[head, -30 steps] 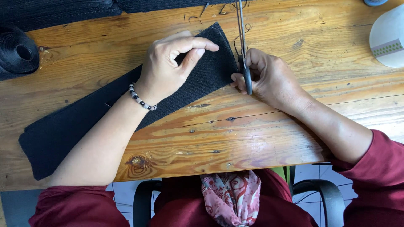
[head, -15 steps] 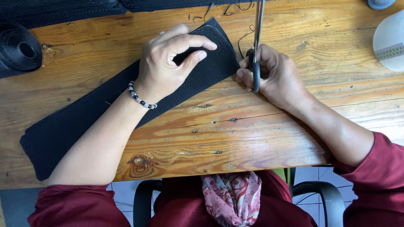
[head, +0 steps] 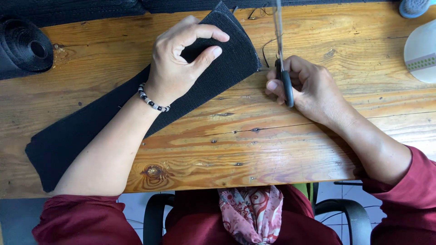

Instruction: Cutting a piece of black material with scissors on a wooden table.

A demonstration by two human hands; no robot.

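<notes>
A long strip of black woven fabric (head: 81, 131) lies slantwise on the wooden table (head: 254, 149). My left hand (head: 181, 63) rests on its upper right end, thumb and forefinger pinching a fold of the cloth. My right hand (head: 309, 86) grips a pair of scissors (head: 281, 59) by the black handles, blades pointing away from me. The scissors stand just right of the strip's end, apart from it. A thin black thread (head: 265, 47) lies on the wood between them.
A roll of black webbing (head: 22, 47) sits at the far left. More dark fabric (head: 91, 9) runs along the table's back edge. A white round object (head: 420, 52) and a blue-grey thing (head: 413, 7) are at the right. A black chair (head: 345, 213) shows below.
My right hand has carried the scissors rightward, off the strip's end. My left hand still pinches the fabric in the same spot.
</notes>
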